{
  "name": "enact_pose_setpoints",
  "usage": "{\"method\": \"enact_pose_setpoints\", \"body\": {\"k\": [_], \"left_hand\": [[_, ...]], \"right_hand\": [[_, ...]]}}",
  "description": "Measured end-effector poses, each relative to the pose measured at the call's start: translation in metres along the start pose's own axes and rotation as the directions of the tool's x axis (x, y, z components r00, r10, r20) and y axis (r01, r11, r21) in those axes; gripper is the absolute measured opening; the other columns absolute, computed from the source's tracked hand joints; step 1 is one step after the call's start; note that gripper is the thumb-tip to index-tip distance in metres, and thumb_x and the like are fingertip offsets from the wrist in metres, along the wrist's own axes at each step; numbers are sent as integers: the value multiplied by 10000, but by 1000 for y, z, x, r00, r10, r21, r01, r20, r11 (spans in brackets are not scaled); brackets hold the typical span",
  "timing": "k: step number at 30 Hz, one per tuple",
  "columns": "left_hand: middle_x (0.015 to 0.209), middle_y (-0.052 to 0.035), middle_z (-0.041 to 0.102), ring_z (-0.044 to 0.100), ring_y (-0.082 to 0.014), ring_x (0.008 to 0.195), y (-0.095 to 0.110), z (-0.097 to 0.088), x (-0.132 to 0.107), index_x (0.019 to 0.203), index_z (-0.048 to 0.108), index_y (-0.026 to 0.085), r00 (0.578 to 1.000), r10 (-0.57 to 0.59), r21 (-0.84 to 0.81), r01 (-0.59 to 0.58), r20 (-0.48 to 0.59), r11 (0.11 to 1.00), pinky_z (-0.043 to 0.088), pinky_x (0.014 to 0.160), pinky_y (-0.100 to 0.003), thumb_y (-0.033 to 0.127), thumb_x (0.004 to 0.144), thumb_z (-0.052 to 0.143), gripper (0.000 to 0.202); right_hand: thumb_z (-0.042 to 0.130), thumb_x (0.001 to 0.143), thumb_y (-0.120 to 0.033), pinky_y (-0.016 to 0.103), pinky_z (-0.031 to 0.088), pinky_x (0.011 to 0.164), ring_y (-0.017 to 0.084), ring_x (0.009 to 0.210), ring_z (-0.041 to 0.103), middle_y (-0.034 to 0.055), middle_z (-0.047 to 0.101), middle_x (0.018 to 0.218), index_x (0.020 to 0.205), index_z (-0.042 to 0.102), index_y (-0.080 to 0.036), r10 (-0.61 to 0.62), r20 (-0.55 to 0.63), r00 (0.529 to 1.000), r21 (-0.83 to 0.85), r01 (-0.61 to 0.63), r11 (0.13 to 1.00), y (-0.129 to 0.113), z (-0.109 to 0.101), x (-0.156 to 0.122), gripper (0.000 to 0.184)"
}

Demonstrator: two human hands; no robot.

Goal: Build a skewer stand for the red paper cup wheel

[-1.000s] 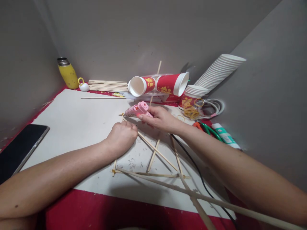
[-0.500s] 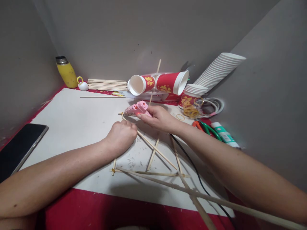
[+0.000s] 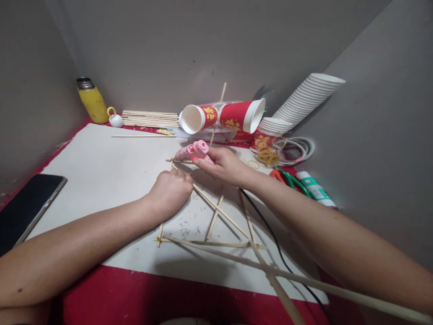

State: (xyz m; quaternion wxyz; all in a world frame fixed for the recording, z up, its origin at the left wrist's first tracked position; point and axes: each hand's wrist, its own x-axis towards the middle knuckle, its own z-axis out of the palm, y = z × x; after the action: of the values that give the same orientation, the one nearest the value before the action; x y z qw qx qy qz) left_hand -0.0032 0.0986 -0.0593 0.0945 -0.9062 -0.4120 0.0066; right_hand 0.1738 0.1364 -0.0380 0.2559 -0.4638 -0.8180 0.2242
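Note:
My right hand (image 3: 225, 164) is wrapped round a pink glue gun (image 3: 196, 151) with a small red light on its side. The gun's nozzle meets the far left corner of a frame of wooden sticks (image 3: 221, 210), where a yellowish band binds the crossing. Just below that corner my left hand (image 3: 174, 187) is closed on a stick of the frame, hiding much of it. Another banded crossing (image 3: 158, 240) shows at the near left corner. Two long sticks (image 3: 270, 271) cross and reach toward me. A black cord (image 3: 267, 221) runs down beneath my right forearm.
Two red-and-white paper cups (image 3: 233, 116) lie sideways on a stick at the back. A stack of cups (image 3: 304, 99), rubber bands (image 3: 267, 155) and a green-and-white tube (image 3: 316, 189) stand right. A phone (image 3: 32, 210), yellow bottle (image 3: 92, 103) and stick bundle (image 3: 150, 118) are left.
Almost nothing differs. The whole view has shifted very slightly; both hands keep their hold, with the glue gun at the same corner.

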Motion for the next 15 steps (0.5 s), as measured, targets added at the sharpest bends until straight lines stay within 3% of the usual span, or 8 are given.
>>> {"method": "enact_pose_setpoints", "body": {"k": [15], "left_hand": [[853,-174,705,693,-267,830,0,-1,0,934,664,56,1000,8,10,-8,-3,1000,502,628,-336,8,876,403,271]], "right_hand": [[457,889,-451,245,318,578,131,600,452,26,589,686,915,682,-99,-25,25,999,-39,26,999,1,0,-2,418]]}}
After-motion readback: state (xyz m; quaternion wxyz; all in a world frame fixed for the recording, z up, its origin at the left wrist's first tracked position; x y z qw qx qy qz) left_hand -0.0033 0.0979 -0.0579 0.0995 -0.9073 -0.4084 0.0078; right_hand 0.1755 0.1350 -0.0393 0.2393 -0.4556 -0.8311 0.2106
